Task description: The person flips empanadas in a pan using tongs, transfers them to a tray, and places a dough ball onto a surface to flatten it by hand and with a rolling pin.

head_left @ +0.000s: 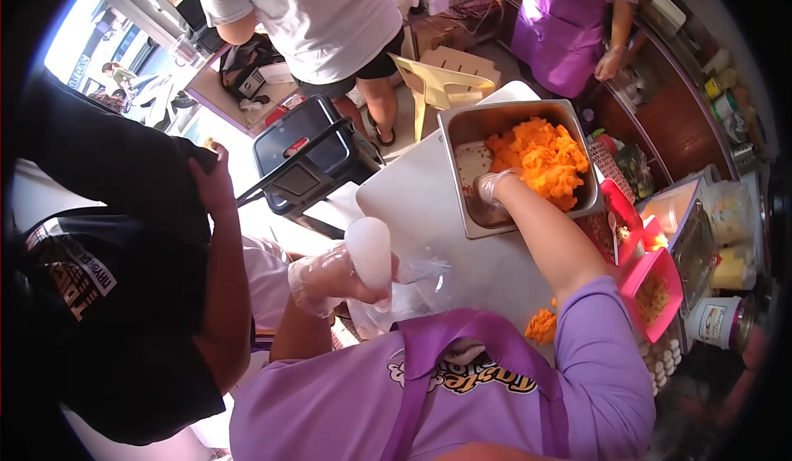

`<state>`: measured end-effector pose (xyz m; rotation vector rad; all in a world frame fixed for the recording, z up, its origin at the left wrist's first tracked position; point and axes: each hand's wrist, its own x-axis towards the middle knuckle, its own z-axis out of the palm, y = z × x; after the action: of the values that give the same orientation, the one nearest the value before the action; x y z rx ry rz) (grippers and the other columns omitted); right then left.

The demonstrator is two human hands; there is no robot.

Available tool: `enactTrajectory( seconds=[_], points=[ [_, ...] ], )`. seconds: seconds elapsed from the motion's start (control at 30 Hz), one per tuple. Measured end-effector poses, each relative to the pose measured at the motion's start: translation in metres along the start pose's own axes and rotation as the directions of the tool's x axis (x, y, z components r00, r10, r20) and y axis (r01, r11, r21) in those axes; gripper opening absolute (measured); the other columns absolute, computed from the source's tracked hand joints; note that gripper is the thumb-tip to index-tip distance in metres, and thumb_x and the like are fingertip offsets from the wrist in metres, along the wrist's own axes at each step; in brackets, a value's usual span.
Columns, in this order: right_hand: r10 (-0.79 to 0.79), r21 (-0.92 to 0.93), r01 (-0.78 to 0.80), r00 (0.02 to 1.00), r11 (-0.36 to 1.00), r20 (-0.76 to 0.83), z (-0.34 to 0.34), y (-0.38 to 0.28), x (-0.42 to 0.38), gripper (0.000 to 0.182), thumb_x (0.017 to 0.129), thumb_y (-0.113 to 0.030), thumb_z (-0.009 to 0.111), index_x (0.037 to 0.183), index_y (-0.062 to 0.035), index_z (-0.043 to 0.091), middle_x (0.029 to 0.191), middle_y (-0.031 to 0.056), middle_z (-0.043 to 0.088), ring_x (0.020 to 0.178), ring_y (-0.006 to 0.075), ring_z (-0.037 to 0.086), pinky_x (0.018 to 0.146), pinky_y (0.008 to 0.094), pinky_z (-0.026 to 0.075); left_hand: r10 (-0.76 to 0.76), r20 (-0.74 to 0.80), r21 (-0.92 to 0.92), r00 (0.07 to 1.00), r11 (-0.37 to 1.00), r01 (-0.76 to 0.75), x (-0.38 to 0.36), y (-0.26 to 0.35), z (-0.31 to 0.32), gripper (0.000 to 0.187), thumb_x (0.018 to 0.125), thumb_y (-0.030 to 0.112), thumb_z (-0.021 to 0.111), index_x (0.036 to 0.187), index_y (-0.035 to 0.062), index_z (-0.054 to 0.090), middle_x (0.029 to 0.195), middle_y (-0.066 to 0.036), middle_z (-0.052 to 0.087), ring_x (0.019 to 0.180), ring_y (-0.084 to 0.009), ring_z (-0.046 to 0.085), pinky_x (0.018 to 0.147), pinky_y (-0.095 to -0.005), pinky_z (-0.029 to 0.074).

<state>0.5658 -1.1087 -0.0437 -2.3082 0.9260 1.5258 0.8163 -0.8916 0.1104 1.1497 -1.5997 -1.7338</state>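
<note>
My left hand [332, 278], in a clear plastic glove, is closed around a white, rounded, elongated thing [369, 253] held up over the table's near left side. My right hand [492, 187], also gloved, reaches down into a deep steel pan [464, 220], its fingers mostly hidden in the shaded left part. Beside that hand, an orange mash [540, 160] is heaped toward the pan's right and far side. Crumpled clear plastic [417, 292] lies just right of my left hand. A smaller clump of orange mash [541, 326] sits near my right elbow.
The pan stands on a white table [404, 184]. Pink containers [652, 294], a spoon [613, 231] and jars [716, 322] crowd the right. A person in black [124, 271] is close on my left; two others stand beyond. A black bin [309, 160] stands past the table.
</note>
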Motion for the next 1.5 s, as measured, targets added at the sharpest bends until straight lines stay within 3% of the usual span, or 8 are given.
enactTrajectory(
  seconds=[0.43,0.5,0.63,0.7,0.73,1.27,1.37,1.5],
  points=[
    [0.587,0.812,-0.167,0.772,0.559,-0.246,0.031,0.021,0.049,0.043,0.093,-0.022,0.037,0.132,-0.0057,0.047,0.131,0.0202,0.051,0.121,0.0381,0.050,0.099,0.0513,0.039,-0.005,0.075,0.020,0.997,1.000,0.004,0.001,-0.018,0.003,0.035,0.063,0.013,0.077,0.094,0.0070,0.061,0.088,-0.004,0.062,0.081,-0.0153,0.058,0.071,-0.0301,0.047],
    [0.778,0.881,-0.036,0.487,0.472,-0.397,0.042,0.026,0.077,0.042,0.093,-0.023,0.034,0.127,-0.0014,0.047,0.127,0.0214,0.053,0.118,0.0382,0.052,0.096,0.0524,0.042,-0.009,0.098,0.083,0.995,0.997,0.001,0.004,-0.014,0.001,0.036,0.062,0.012,0.077,0.094,0.0063,0.061,0.087,-0.004,0.062,0.080,-0.0161,0.058,0.071,-0.0304,0.047],
    [0.643,0.799,-0.121,0.669,0.590,-0.373,0.042,0.016,0.042,0.040,0.092,-0.022,0.036,0.124,-0.0022,0.048,0.119,0.0186,0.060,0.109,0.0344,0.059,0.088,0.0465,0.049,-0.032,0.090,0.131,0.995,0.991,0.020,0.008,-0.006,0.003,0.036,0.062,0.011,0.076,0.094,0.0052,0.062,0.086,-0.005,0.062,0.079,-0.0165,0.059,0.070,-0.0306,0.047],
    [0.493,0.301,-0.393,0.741,0.869,-0.457,0.040,0.014,0.055,0.038,0.089,-0.025,0.045,0.120,-0.0037,0.052,0.110,0.0136,0.064,0.099,0.0274,0.064,0.079,0.0362,0.052,0.260,0.194,0.082,0.946,0.957,-0.280,0.009,-0.008,-0.001,0.034,0.067,0.003,0.078,0.097,-0.0017,0.063,0.094,-0.009,0.065,0.086,-0.0168,0.061,0.072,-0.0291,0.049],
    [0.231,-0.629,-0.393,0.917,0.671,-0.326,0.036,0.012,0.056,0.038,0.084,-0.029,0.052,0.113,-0.0050,0.059,0.103,0.0113,0.065,0.088,0.0230,0.067,0.073,0.0293,0.052,0.261,0.196,0.084,0.945,0.956,-0.281,0.009,-0.008,0.001,0.034,0.067,0.003,0.078,0.097,-0.0017,0.063,0.094,-0.009,0.065,0.086,-0.0168,0.061,0.072,-0.0291,0.049],
    [0.110,-0.249,-0.203,0.934,0.947,-0.341,0.008,-0.001,0.013,0.034,0.075,-0.022,0.068,0.106,-0.0071,0.069,0.111,0.0112,0.066,0.102,0.0268,0.065,0.078,0.0403,0.054,0.011,0.058,0.078,0.998,0.997,-0.016,-0.004,-0.014,0.005,0.036,0.062,0.011,0.077,0.095,0.0067,0.062,0.085,-0.004,0.063,0.078,-0.0160,0.060,0.069,-0.0296,0.048],
    [0.346,0.234,-0.281,0.883,0.931,-0.316,0.022,0.014,0.065,0.028,0.075,-0.020,0.065,0.097,-0.0022,0.071,0.100,0.0146,0.068,0.088,0.0336,0.068,0.067,0.0483,0.057,-0.003,0.146,0.109,0.989,0.994,-0.013,-0.008,-0.004,0.004,0.034,0.069,0.001,0.074,0.100,-0.0037,0.063,0.094,-0.012,0.066,0.086,-0.0204,0.063,0.074,-0.0312,0.051],
    [0.146,0.170,-0.084,0.907,0.982,-0.395,0.019,0.018,0.018,0.026,0.079,-0.012,0.059,0.099,0.0017,0.069,0.099,0.0198,0.067,0.093,0.0323,0.067,0.077,0.0395,0.055,0.029,0.078,-0.339,0.997,0.941,-0.001,-0.014,-0.029,0.005,0.027,0.070,0.009,0.074,0.090,-0.0072,0.065,0.090,-0.019,0.064,0.084,-0.0271,0.064,0.072,-0.0358,0.052]
  ],
)
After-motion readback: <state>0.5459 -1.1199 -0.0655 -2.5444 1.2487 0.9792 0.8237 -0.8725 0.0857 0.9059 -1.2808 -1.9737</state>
